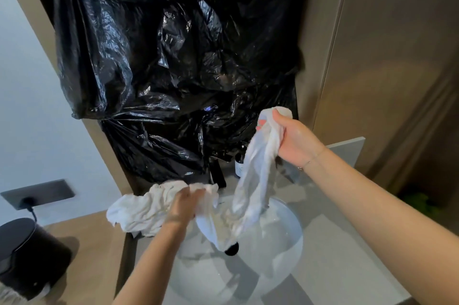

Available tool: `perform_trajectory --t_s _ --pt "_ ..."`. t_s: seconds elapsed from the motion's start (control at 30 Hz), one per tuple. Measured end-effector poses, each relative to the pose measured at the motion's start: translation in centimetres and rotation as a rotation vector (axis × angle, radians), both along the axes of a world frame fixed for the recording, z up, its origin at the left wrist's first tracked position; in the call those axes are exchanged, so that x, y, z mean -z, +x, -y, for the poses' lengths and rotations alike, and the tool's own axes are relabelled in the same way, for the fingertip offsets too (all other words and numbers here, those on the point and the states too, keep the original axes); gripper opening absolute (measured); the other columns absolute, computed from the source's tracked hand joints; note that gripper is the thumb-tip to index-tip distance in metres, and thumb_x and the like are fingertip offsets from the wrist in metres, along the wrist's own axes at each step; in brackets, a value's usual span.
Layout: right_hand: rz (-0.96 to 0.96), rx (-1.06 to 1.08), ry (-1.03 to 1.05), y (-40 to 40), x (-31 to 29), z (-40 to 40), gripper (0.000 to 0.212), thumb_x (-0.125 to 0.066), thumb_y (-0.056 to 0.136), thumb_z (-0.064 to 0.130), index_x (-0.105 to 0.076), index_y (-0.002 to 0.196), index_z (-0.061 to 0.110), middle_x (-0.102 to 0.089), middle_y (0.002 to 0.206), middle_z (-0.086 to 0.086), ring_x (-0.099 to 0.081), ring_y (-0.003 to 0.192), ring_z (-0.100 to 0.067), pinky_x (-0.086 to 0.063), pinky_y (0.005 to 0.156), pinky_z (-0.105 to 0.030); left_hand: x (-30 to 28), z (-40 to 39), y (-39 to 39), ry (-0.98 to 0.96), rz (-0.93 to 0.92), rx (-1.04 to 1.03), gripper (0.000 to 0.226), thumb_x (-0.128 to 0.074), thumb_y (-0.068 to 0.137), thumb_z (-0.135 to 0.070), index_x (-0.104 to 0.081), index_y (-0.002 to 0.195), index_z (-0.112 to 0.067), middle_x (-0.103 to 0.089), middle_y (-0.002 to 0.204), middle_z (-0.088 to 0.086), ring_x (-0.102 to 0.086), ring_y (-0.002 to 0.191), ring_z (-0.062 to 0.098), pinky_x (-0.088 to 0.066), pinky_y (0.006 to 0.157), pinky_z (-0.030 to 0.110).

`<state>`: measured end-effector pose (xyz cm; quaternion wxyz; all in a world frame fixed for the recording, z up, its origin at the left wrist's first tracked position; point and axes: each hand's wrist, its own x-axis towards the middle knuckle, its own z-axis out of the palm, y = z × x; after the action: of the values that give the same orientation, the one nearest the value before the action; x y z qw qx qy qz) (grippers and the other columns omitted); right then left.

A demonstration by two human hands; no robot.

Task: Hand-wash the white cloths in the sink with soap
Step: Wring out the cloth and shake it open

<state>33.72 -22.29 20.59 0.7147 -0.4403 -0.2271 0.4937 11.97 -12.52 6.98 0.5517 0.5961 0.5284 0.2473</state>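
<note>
Midway, seemingly, the right hand [289,140] clutches a wet white cloth [253,180] above the round white sink [285,255] (no suds visible), the left hand [185,207] gripping another crumpled white cloth [144,207] beside it.

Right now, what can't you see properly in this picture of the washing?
Head view only:
- The mirror or wall behind the sink: black plastic sheet covers it.
- The tap: mostly hidden by the white cloths.
- The dark bottle: its label is too small to read, and the cloth overlaps it.
- The left hand: its fingers are buried in cloth.
- The right hand: fingertips wrapped in cloth.
- Soap: none can be made out.
</note>
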Motion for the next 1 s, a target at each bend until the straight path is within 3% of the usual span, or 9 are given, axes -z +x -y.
perform_trajectory --t_s 0.07,0.2,0.3,0.43,0.57,0.63,0.73,0.83,1.0 --pt "0.01 -0.049 0.0 -0.9 -0.8 -0.6 0.048 -0.044 0.102 0.028 -0.04 0.141 0.001 -0.059 0.111 -0.012 -0.061 0.099 -0.021 -0.049 0.093 -0.036 0.6 0.8 1.1 0.086 -0.063 0.032 0.019 -0.062 0.094 -0.021 -0.056 0.086 -0.004 -0.058 0.083 0.005 -0.056 0.081 0.023 -0.048 0.076 0.019" --pt "0.024 -0.132 0.025 -2.4 -2.7 -1.8 0.04 -0.043 0.103 0.028 -0.048 0.132 0.001 -0.06 0.103 -0.009 -0.06 0.097 -0.019 -0.05 0.086 -0.032 -1.9 3.2 2.0 0.384 -0.082 0.312 0.073 -0.056 0.085 -0.062 -0.036 0.147 -0.029 -0.026 0.152 -0.017 -0.021 0.144 0.004 -0.024 0.116 0.026" --pt "0.06 -0.165 0.019 -3.1 -3.6 -2.3 0.04 -0.042 0.103 0.028 -0.045 0.134 0.002 -0.06 0.108 -0.011 -0.062 0.097 -0.019 -0.051 0.084 -0.032 -4.7 4.1 2.8 0.305 0.082 0.457 0.044 -0.059 0.089 -0.053 -0.051 0.127 -0.032 -0.06 0.124 -0.021 -0.054 0.115 -0.006 -0.042 0.086 0.005" --pt "0.05 -0.146 0.035 -1.7 -4.0 -3.0 0.044 -0.04 0.103 0.031 -0.044 0.137 0.002 -0.061 0.111 -0.014 -0.059 0.105 -0.023 -0.049 0.09 -0.037 -7.1 4.6 4.2 0.304 0.244 0.403 0.009 -0.066 0.092 -0.027 -0.06 0.099 -0.026 -0.071 0.078 -0.021 -0.066 0.071 -0.008 -0.048 0.065 0.007" --pt "0.358 -0.07 -0.17 -0.3 -1.8 -2.7 0.055 -0.044 0.093 0.061 -0.058 0.112 0.012 -0.062 0.106 -0.013 -0.062 0.089 -0.026 -0.053 0.079 -0.038 -10.0 4.8 5.5 0.206 0.438 0.227 0.021 -0.07 0.089 -0.027 -0.067 0.107 -0.017 -0.076 0.096 0.002 -0.073 0.088 0.018 -0.059 0.082 0.035" --pt "0.479 -0.14 -0.268 -0.7 0.6 -1.8 0.071 -0.033 0.091 0.069 -0.064 0.118 0.011 -0.067 0.112 -0.017 -0.062 0.094 -0.032 -0.05 0.089 -0.043 -11.3 3.9 6.6 0.143 0.42 0.146 0.026 -0.066 0.091 -0.036 -0.069 0.104 -0.014 -0.076 0.093 0.008 -0.073 0.085 0.023 -0.059 0.082 0.04" --pt "0.431 -0.176 -0.266 -1.6 2.6 0.0 0.073 -0.033 0.093 0.067 -0.068 0.116 0.007 -0.069 0.105 -0.025 -0.061 0.086 -0.027 -0.05 0.081 -0.037 -12.5 2.2 7.6 -0.09 0.405 0.144 0.038 -0.053 0.095 -0.037 -0.066 0.111 -0.005 -0.073 0.102 0.018 -0.07 0.097 0.031 -0.054 0.093 0.046" --pt "0.518 -0.081 -0.284 -1.1 4.0 0.7 0.051 -0.053 0.087 0.062 -0.071 0.104 0.018 -0.064 0.082 -0.008 -0.06 0.078 -0.018 -0.048 0.075 -0.033 -12.3 1.9 8.0 -0.112 0.416 0.147 0.037 -0.057 0.096 -0.022 -0.055 0.123 0.003 -0.067 0.116 0.022 -0.065 0.107 0.033 -0.048 0.102 0.048" --pt "0.529 0.009 -0.345 -0.6 5.4 1.0 0.056 -0.078 0.074 0.047 -0.052 0.117 0.021 -0.069 0.107 -0.006 -0.067 0.097 -0.019 -0.053 0.084 -0.035 -12.9 1.6 8.2 0.058 0.412 0.034 0.065 -0.063 0.094 -0.026 -0.032 0.146 -0.001 -0.055 0.124 0.006 -0.055 0.116 0.021 -0.04 0.11 0.042"
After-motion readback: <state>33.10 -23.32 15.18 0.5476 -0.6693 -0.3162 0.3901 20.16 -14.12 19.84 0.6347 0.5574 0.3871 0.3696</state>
